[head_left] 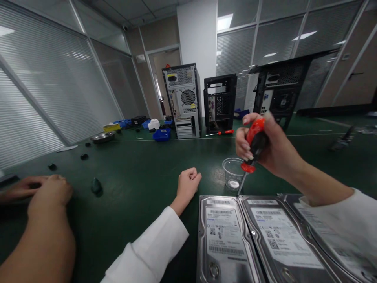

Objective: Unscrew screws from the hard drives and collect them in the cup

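Note:
My right hand (pixel 272 143) grips a screwdriver (pixel 255 137) with a red and black handle, its shaft slanting down. The tip meets the top edge of the hard drives, by the corner where the left hard drive (pixel 220 263) and the middle hard drive (pixel 297 267) adjoin. Part of a third hard drive (pixel 300 202) shows under my right sleeve. Just behind the drives stands a clear plastic cup (pixel 232 167) with something pale at its bottom. My left hand (pixel 188 184) rests on the green table, fingers curled in, left of the drives; whatever they hold, if anything, is hidden.
Another person's hands (pixel 51 192) rest at the left edge. Computer cases (pixel 184 98) stand at the back, with a second screwdriver (pixel 225 133) before them. A blue tray (pixel 161 135), a metal bowl (pixel 103 136) and several small dark objects (pixel 96 186) lie on the green table (pixel 132 165).

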A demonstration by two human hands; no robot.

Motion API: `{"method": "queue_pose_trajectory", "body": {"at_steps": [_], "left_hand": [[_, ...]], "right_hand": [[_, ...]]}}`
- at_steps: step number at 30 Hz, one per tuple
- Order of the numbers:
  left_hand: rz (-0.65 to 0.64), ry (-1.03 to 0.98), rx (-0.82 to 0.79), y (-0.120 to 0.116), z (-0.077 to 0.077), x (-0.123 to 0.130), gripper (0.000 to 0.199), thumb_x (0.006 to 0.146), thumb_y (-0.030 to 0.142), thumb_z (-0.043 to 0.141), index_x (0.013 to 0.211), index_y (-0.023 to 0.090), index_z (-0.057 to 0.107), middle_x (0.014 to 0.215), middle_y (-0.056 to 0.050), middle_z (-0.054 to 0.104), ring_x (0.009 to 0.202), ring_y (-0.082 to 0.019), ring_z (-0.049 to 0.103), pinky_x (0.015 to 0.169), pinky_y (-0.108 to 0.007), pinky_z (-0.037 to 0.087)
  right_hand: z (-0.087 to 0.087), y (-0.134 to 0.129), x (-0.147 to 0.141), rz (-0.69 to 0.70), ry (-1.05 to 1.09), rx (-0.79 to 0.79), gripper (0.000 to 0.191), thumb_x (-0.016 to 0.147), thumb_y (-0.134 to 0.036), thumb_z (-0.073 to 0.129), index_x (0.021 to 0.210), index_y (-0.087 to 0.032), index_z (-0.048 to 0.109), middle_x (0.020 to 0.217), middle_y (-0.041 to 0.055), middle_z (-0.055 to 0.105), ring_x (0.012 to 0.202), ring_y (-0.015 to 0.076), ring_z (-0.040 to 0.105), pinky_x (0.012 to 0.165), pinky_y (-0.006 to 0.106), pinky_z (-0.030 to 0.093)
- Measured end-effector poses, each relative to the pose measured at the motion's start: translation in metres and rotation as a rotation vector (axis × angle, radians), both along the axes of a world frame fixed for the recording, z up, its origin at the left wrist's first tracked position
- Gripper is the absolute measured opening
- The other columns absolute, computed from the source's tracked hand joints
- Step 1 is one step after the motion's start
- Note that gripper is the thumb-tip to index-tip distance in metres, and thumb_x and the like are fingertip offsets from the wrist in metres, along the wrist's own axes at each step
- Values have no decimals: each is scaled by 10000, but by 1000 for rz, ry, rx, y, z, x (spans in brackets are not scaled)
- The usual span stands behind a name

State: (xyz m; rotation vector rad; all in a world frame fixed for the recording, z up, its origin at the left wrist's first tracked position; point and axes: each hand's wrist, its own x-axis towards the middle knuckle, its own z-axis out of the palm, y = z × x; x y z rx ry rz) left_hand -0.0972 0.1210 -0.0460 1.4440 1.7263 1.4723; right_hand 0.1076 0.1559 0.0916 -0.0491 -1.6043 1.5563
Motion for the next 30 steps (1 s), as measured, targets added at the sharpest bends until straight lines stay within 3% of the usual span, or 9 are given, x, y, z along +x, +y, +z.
{"method": "queue_pose_trajectory", "body": {"at_steps": [3, 6, 11, 18, 21, 26, 30], "left_hand": [[-3, -13, -10, 0, 0, 0, 354, 721, 312, 510, 561, 160, 234, 449, 49, 284, 384, -69, 355, 427, -178, 240], [-5, -22, -5, 1, -1, 0, 360, 714, 318, 520, 561, 159, 236, 451, 51, 279, 382, -65, 347, 421, -175, 234], [-15, -29, 1, 1, -2, 0, 372, 706, 333, 528, 560, 160, 233, 449, 52, 279, 382, -64, 345, 417, -173, 234], [-37, 3, 2, 2, 0, 1, 366, 716, 338, 524, 548, 161, 252, 436, 54, 306, 374, -63, 355, 418, -174, 248], [-59, 10, 3, 4, 0, 2, 373, 716, 361, 533, 546, 165, 264, 427, 53, 331, 372, -70, 370, 420, -179, 266], [-61, 4, -2, 6, 0, 0, 376, 713, 393, 527, 557, 169, 269, 430, 55, 331, 372, -76, 384, 418, -181, 274], [-53, 3, -9, 5, 0, 0, 381, 708, 405, 523, 559, 170, 263, 439, 54, 329, 375, -78, 389, 416, -182, 277]], "right_hand": [[2, -3, 2, 28, -39, -32, 300, 915, -489, 369, 888, -223, 505, 620, -6, 512, 499, 108, 469, 516, 257, 399], [2, -3, 4, 42, -52, -23, 212, 883, -407, 439, 904, -212, 518, 692, 7, 533, 571, 121, 516, 567, 271, 434], [0, 3, 4, -30, -91, 24, 249, 823, -416, 607, 867, -185, 524, 759, 0, 555, 609, 111, 564, 561, 243, 472], [1, 0, 4, -45, -103, 151, 345, 767, -337, 698, 819, -215, 380, 589, -50, 581, 457, 98, 527, 415, 188, 370], [1, -1, 3, -31, -95, 136, 301, 784, -318, 682, 864, -217, 410, 553, -76, 520, 431, 77, 474, 436, 196, 388], [3, 1, 3, 55, -112, 23, 188, 867, -378, 511, 943, -206, 507, 716, -12, 546, 578, 109, 539, 554, 255, 497], [3, 4, 3, 14, -133, 10, 216, 861, -375, 560, 954, -181, 538, 807, 4, 553, 647, 96, 573, 600, 222, 518]]}}
